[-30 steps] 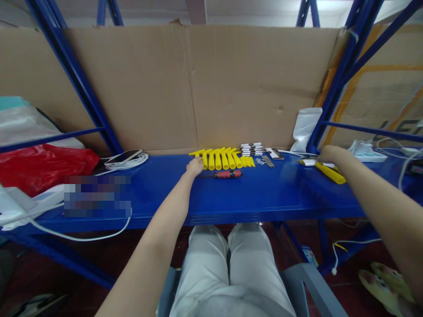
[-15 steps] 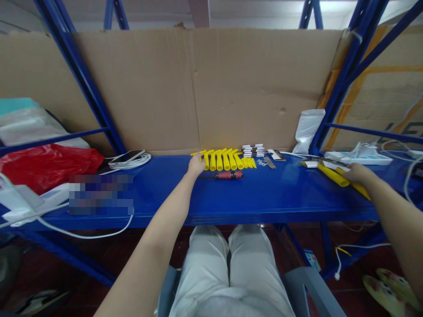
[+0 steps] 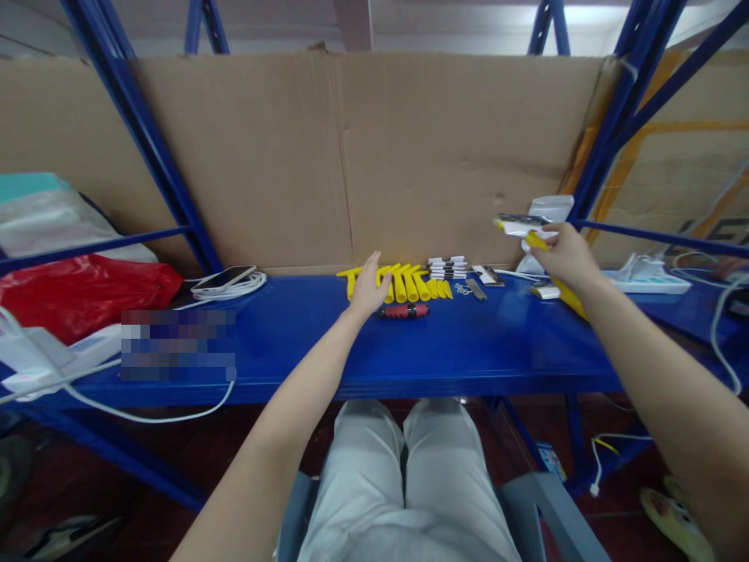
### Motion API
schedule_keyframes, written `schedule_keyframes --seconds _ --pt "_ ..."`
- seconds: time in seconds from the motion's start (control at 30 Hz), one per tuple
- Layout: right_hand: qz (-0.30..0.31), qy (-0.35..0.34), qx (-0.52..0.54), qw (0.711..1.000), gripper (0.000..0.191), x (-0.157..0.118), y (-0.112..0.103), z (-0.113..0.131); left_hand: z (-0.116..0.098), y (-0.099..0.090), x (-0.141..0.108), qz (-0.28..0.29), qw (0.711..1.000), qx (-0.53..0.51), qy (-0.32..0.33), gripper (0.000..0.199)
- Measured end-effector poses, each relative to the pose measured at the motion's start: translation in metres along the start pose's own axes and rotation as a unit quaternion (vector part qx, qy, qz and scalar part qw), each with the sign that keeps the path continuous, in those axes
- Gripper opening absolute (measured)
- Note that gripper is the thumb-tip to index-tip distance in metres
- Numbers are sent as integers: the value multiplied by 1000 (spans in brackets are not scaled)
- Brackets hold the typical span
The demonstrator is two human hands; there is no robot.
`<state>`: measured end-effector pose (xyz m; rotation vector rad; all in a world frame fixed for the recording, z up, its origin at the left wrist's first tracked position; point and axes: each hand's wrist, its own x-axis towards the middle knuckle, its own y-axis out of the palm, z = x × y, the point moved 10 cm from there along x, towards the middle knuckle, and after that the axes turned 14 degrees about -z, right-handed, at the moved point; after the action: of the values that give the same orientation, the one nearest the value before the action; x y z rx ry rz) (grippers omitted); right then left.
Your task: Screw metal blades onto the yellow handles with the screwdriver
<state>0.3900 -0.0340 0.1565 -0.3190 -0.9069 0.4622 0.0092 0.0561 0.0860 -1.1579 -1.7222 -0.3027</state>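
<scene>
My left hand has its fingers stretched out over a row of yellow handles. A red and black screwdriver lies in front of the row. Raised above the right part of the blue table, my right hand grips a yellow scraper-like tool with a white and dark blade end. Beside the handles are small yellow pieces, a stack of white and dark parts, small screws and a grey metal strip. Another such tool lies below my right hand, partly hidden.
Cardboard stands behind the blue table. At left are a red bag, a phone and white cables. A white power strip sits at right, near a blue rack post.
My right hand has lifted a yellow tool and moved left with it. My left hand has shifted right over the row, its fingers now spread.
</scene>
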Motion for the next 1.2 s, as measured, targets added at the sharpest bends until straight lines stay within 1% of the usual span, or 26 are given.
schedule_keyframes --seconds 0.07,0.13,0.17,0.27,0.33,0.4,0.47,0.53,0.67,0.77,0.9,1.03,1.1,1.2 --pt "17 -35 83 996 49 -16 26 40 -8 3 -4 6 1000 -24 4 59" --pt "49 -68 166 983 45 -36 55 78 -11 6 -7 10 999 -38 -7 61" --pt "65 -73 198 975 43 -46 70 93 -11 7 -8 11 999 -41 -16 61" --pt "109 -60 272 954 41 -73 108 123 -9 8 -7 5 999 -38 -37 58" --pt "130 -58 294 945 40 -88 126 135 -8 6 -5 -1 999 -34 -43 52" --pt "146 -48 310 938 40 -99 138 137 -8 6 -4 4 998 -36 -46 41" --pt "155 -40 315 936 40 -106 146 132 -9 6 -3 14 997 -43 -56 30" --pt "159 -38 316 934 42 -110 151 124 -9 8 -4 20 995 -65 -72 25" --pt "156 -28 329 931 46 -110 160 108 -11 16 -7 36 984 -154 -83 23" --pt "146 -38 327 933 48 -108 165 104 -11 25 -9 54 969 -222 -92 27" --pt "140 -82 315 935 58 -111 163 111 -18 37 -16 98 948 -286 -104 33" --pt "151 -100 307 934 69 -117 159 118 -28 39 -21 125 939 -300 -111 29" --pt "158 -103 308 932 71 -119 157 121 -30 38 -23 129 935 -304 -129 24" --pt "167 -98 322 927 71 -122 154 125 -26 36 -22 112 927 -315 -170 19"
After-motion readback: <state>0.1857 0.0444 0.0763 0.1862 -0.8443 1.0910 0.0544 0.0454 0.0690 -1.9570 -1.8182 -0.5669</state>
